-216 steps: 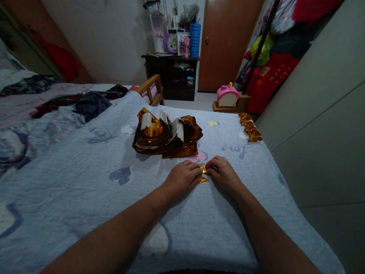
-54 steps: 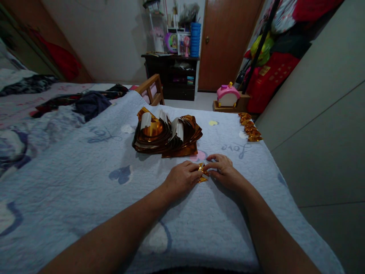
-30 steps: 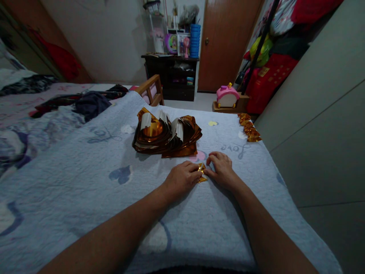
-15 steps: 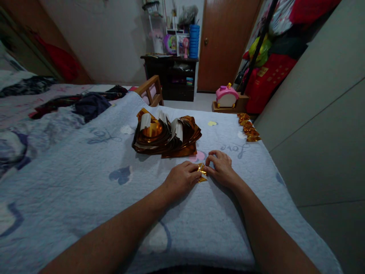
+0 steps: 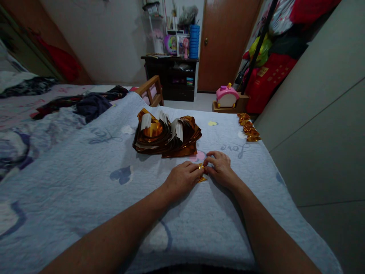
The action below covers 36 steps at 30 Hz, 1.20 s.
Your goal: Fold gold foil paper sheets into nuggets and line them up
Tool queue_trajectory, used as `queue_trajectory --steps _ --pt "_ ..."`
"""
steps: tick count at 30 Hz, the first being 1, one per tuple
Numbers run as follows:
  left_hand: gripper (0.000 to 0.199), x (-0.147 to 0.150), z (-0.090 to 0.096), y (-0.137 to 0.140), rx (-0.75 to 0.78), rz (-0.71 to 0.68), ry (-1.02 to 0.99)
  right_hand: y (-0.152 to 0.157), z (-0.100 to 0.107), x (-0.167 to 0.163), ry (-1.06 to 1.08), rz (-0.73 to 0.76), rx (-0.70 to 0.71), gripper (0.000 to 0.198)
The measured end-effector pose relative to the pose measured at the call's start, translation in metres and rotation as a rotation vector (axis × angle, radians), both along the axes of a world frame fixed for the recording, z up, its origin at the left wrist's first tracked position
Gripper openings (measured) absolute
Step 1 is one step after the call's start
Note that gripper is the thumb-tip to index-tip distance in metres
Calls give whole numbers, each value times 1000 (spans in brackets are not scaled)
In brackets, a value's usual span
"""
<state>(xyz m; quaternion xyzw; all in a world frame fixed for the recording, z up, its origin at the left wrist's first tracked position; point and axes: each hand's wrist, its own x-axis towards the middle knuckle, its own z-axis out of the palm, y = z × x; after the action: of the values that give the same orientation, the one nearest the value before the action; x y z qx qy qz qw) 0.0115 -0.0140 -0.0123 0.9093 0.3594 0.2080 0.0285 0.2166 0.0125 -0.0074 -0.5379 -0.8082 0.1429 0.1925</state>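
Observation:
A small folded piece of gold foil paper (image 5: 202,179) lies on the light blue quilt, partly covered by my fingers. My left hand (image 5: 184,177) presses it down from the left, fingers close together on its surface. From the right, my right hand (image 5: 219,166) pinches at the paper's right edge with thumb and fingertips. Just beyond my hands sits a thick curled stack of gold foil paper (image 5: 182,146) with white backing showing. Several folded gold foil pieces (image 5: 248,128) stand in a row near the quilt's far right edge.
The quilt (image 5: 137,213) covers the whole surface under my arms. Dark clothes (image 5: 92,107) lie at the left. Beyond the far edge are a wooden chair (image 5: 152,91), a dark cabinet (image 5: 171,78) and a pink toy (image 5: 227,97). A pale panel (image 5: 322,125) rises along the right.
My right fingers have shifted slightly left, onto the foil paper's right edge, and cover more of it. My left hand stays in nearly the same place.

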Motion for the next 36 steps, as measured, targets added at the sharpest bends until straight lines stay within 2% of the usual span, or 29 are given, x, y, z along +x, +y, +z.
queue_trajectory --steps 16,29,36 --pt "25 0 -2 0 17 -6 75 1 -8 -2 17 -27 38 10" --pt "18 0 -2 0 -3 -7 105 7 -10 -14 -48 -239 69 16" --pt "18 0 -3 -1 -12 -5 67 5 -7 -9 -49 -168 52 21"
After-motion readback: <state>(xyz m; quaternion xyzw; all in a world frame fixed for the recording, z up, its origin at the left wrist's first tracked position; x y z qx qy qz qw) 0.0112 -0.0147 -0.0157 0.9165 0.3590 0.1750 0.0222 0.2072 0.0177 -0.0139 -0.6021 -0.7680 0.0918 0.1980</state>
